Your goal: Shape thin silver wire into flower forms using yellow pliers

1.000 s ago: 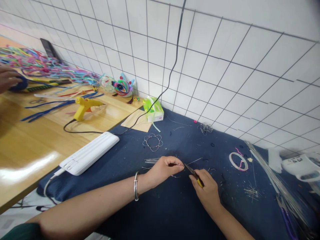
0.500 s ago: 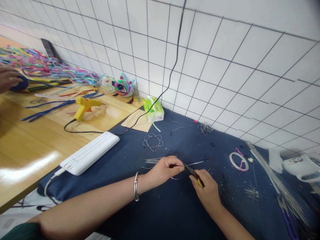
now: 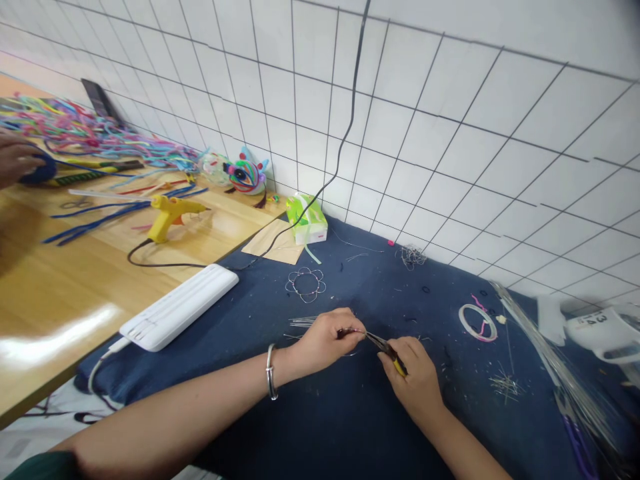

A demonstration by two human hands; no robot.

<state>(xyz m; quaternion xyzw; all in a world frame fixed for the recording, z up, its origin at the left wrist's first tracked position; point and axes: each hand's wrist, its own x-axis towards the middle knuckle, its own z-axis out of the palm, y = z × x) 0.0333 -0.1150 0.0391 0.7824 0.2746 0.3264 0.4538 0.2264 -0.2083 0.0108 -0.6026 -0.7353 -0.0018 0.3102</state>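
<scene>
Thin wire is pinched between the thumb and fingers of my left hand (image 3: pixel 327 340), near the middle of the dark blue cloth (image 3: pixel 345 407). My right hand (image 3: pixel 413 367) is closed round pliers (image 3: pixel 395 357) with yellow handles, whose jaws meet the wire just right of my left fingertips. A bundle of straight wires (image 3: pixel 303 322) lies behind my left hand. Farther back rests a flower-shaped wire ring (image 3: pixel 306 285). Part of the held wire is hidden by my fingers.
A white power strip (image 3: pixel 180 307) and yellow glue gun (image 3: pixel 173 217) are at left; another person's hand (image 3: pixel 17 159) holds blue material. A tissue pack (image 3: pixel 307 220) stands at the wall. Right: a white tape roll (image 3: pixel 477 323), long wires (image 3: pixel 543 340), purple-handled pliers (image 3: pixel 575 433).
The pliers' jaws have shifted slightly left, closer to my left fingertips. The straight length of wire that stuck out to the right above the pliers no longer shows there.
</scene>
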